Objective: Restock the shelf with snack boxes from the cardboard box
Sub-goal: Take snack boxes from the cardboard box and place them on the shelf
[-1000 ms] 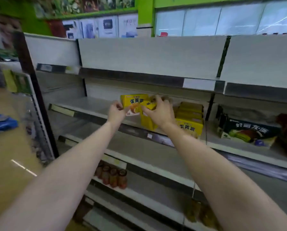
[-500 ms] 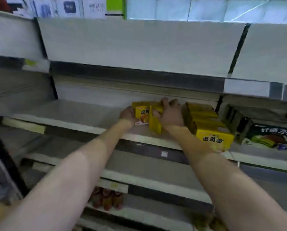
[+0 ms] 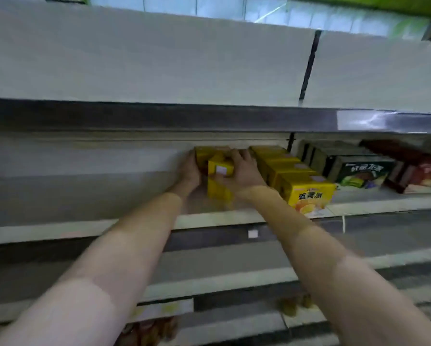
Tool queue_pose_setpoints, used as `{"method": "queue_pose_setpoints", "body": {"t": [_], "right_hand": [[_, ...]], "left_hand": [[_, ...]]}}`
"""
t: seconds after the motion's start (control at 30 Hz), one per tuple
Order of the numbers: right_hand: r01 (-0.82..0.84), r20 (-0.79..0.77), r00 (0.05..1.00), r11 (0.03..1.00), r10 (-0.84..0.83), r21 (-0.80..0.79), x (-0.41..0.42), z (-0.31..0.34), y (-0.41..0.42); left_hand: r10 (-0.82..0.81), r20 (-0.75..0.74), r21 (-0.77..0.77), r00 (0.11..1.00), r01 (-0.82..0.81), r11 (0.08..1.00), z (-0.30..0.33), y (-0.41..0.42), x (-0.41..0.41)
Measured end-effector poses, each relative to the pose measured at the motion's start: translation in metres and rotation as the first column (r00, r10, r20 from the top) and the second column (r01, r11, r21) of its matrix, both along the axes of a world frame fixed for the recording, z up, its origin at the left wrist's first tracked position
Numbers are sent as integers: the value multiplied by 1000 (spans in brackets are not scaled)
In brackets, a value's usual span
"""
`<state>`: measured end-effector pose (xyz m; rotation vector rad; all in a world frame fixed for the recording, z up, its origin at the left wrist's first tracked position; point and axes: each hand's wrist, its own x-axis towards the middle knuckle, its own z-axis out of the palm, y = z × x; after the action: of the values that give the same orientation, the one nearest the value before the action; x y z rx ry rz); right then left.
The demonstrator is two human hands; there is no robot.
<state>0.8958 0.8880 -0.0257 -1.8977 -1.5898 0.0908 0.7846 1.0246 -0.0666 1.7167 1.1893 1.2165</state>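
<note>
— Grey metal all round: the shelf (image 3: 84, 196) under both hands is a pale, bare-looking board with a lighter front lip, and another board hangs just above the knuckles with a dark price rail along its edge.

— Where are the snack boxes?

— Between the hands. The left hand (image 3: 188, 171) has its fingers curled against the left side of the rear yellow box (image 3: 204, 152), deep on the shelf. The right hand (image 3: 244, 171) grips the front yellow box (image 3: 219, 191) over its top, fingers wrapped round it; that box stands on the shelf, touching the rear one.

— And to the right of the right hand?

— A row of yellow boxes (image 3: 307, 193) running from the back to the shelf's lip, just beside the wrist. Past a dark upright divider sit a green box (image 3: 359, 173) and, further right, red boxes (image 3: 424, 173).

— Below the forearms?

— More grey shelves stepping down, with small jars (image 3: 149, 330) under the left arm, too blurred to read. Above everything, pale panels and a strip of green wall (image 3: 359, 3).
</note>
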Motion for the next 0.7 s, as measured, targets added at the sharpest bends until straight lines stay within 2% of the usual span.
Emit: {"method": "queue_pose_setpoints", "body": {"t": [0.03, 0.13, 0.23, 0.27, 0.33, 0.47, 0.6, 0.7], "right_hand": [[-12, -30, 999, 1000, 11, -17, 0, 1, 0], [-56, -39, 998, 995, 53, -78, 0, 9, -4], [-49, -17, 999, 988, 47, -145, -3, 16, -5], [-41, -13, 999, 988, 40, -152, -4, 17, -4], [-20, -9, 1000, 986, 19, -165, -9, 20, -6], [-14, 8, 1000, 984, 16, -175, -17, 23, -12], [9, 31, 1000, 982, -4, -189, -24, 24, -20], [-16, -27, 1000, 988, 12, -151, -27, 18, -26]], "left_hand": [[66, -74, 48, 995, -63, 997, 0, 3, -1], [64, -96, -35, 993, -68, 997, 6, 9, -8], [72, -329, 22, 942, -69, 997, 11, -2, -26], [35, -364, 12, 931, -33, 999, 13, -3, -31], [-53, -322, -23, 945, 48, 999, 17, -9, -37], [-251, -142, -43, 957, 248, 968, 23, -22, -47], [-326, 11, -45, 945, 327, 944, 40, -37, -54], [-403, 14, -85, 915, 403, 911, 54, -55, -59]]}}
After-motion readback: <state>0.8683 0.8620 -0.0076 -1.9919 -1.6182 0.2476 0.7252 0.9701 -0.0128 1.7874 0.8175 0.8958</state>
